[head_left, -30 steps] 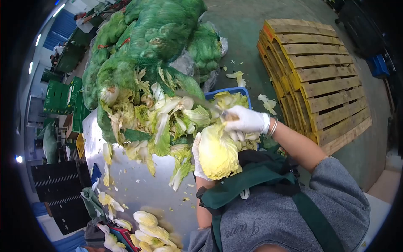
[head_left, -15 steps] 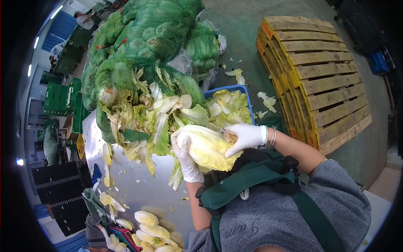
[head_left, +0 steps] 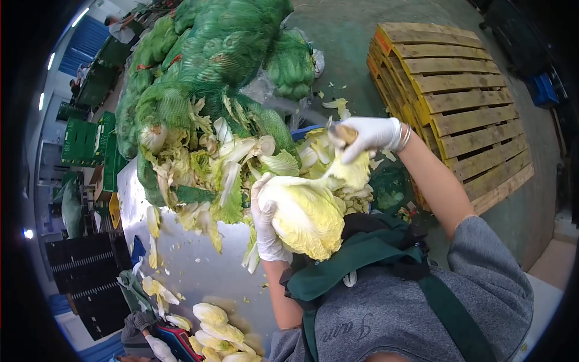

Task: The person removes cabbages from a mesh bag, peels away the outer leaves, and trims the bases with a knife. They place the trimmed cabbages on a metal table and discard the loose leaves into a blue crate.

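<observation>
One cabbage [head_left: 309, 212] sits cupped in the left hand [head_left: 265, 226]. Beside it, the right hand [head_left: 374, 134] grips a knife [head_left: 342, 134] and a leaf [head_left: 351, 172]; keep the edge clear of supporting fingers.

The worktop [head_left: 199, 279] spreads left of the person's body, with net sacks [head_left: 235, 51] piled at its far end and loose leaves [head_left: 228, 181] heaped before them. Cabbage heads [head_left: 220, 332] lie together on its near part. The cabbage [head_left: 310, 214] sits in the left hand [head_left: 267, 224], near the heap; the knife [head_left: 342, 134] is in the right hand [head_left: 371, 136], to its right. Beyond the cabbage is the basket [head_left: 304, 131], with leaves in it. Stacked pallets [head_left: 461, 105] stand farther right on the floor [head_left: 347, 51], crates [head_left: 81, 142] left of the worktop.
</observation>
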Tool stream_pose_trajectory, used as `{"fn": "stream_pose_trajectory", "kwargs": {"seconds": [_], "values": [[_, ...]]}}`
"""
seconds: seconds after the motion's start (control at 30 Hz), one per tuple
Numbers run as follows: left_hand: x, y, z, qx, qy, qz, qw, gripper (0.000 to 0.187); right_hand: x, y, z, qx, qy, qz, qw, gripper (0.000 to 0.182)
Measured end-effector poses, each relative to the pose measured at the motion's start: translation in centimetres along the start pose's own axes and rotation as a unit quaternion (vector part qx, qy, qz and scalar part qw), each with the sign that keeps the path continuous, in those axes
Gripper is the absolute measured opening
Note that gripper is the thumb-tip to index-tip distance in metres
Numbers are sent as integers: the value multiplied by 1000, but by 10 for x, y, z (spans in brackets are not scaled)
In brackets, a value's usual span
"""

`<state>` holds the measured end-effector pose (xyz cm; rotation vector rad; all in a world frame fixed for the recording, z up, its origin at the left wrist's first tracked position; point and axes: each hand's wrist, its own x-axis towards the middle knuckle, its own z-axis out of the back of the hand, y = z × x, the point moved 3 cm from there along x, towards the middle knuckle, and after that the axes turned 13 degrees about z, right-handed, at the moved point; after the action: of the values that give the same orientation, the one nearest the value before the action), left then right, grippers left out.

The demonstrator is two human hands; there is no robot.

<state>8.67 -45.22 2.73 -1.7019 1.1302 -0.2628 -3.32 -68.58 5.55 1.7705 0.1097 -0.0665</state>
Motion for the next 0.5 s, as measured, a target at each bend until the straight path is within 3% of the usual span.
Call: {"fn": "stream_pose_trajectory", "kwargs": {"seconds": [0.1, 0.2, 0.27, 0.3, 0.33, 0.37, 0.4, 0.43, 0.47, 0.5], "values": [[0, 1, -8, -74, 57, 43, 995, 90, 8, -11, 28, 50, -64, -4, 997, 30], [2, 15, 3, -147, 143, 48, 978, 100, 24, -69, 79, 85, -129, 54, 986, 26], [2, 15, 2, -180, 148, 34, 972, 102, 26, -91, 67, -121, -199, -39, 972, 24], [2, 10, -2, -148, 100, 5, 984, 100, 29, -99, 44, -150, -176, -54, 971, 27], [0, 7, -4, -144, 72, 4, 987, 96, 25, -66, 3, -134, -171, -11, 976, 36], [-2, 5, -4, -140, 44, 2, 989, 93, 27, -80, -9, -304, -165, 40, 938, 42], [-3, 5, -3, -135, 16, 2, 991, 90, 27, -75, -30, -279, -154, -73, 945, 47], [-2, 5, 1, -112, -27, 3, 993, 84, 27, -82, -49, -120, -170, 28, 978, 47], [-1, 4, 5, -88, -69, 5, 994, 78, 23, -70, -79, 114, -171, 40, 978, 42], [1, 4, 7, -64, -110, 7, 992, 72, 19, -60, -87, 61, -155, 39, 985, 36]]}}
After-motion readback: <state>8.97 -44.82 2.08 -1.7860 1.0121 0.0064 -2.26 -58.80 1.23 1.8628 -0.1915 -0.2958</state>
